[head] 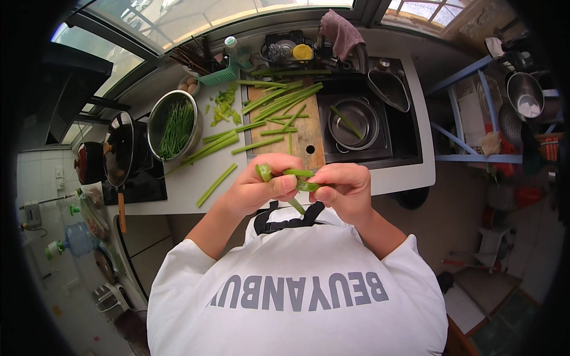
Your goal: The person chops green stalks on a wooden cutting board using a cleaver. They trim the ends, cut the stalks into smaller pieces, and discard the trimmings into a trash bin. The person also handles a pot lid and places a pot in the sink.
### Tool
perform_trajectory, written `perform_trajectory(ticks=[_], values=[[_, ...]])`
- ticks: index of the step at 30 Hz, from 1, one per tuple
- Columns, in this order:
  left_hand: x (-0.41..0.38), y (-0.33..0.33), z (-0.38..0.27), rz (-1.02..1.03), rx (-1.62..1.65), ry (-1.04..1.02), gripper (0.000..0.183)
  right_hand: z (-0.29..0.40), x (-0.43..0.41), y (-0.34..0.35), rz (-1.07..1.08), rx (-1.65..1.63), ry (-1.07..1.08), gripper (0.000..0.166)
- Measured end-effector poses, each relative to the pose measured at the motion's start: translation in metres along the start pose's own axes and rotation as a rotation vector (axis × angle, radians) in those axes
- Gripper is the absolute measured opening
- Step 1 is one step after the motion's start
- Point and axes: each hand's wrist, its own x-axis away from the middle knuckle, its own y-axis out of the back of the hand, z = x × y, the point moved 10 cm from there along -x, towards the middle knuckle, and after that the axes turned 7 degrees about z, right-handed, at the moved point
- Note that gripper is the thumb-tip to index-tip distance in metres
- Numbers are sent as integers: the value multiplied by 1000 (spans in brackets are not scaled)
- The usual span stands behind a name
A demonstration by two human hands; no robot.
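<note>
My left hand [258,184] grips green celery pieces [263,171] in front of my chest, with ends poking out on both sides of the fingers. Between thumb and fingertips, my right hand [345,190] pinches a short bent piece [306,185] close to the left thumb. Just beyond the hands lies a wooden cutting board [307,129] with a round hole, bearing several celery stalks [289,100]. More stalks [218,147] rest on the white counter to the board's left, and a single stalk [217,184] lies nearer me. Torn celery leaves [226,107] form a small heap.
A steel bowl [193,129] of long green leaves stands left, beside a lidded pan [119,149] on the stove. Right of the board, a metal pot [356,113] holding one stalk sits in the dark sink [403,142]. A green basket [218,75] stands at the back.
</note>
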Motion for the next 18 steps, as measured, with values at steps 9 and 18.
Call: perform_trajectory(ticks=[9,18], values=[[100,93,-134,-468,-72,-619,23,-22,34,118,-350,-563,-101,27],[129,114,-111,-613,-198,-465,21,-166,31,137,-355,-334,-603,36]])
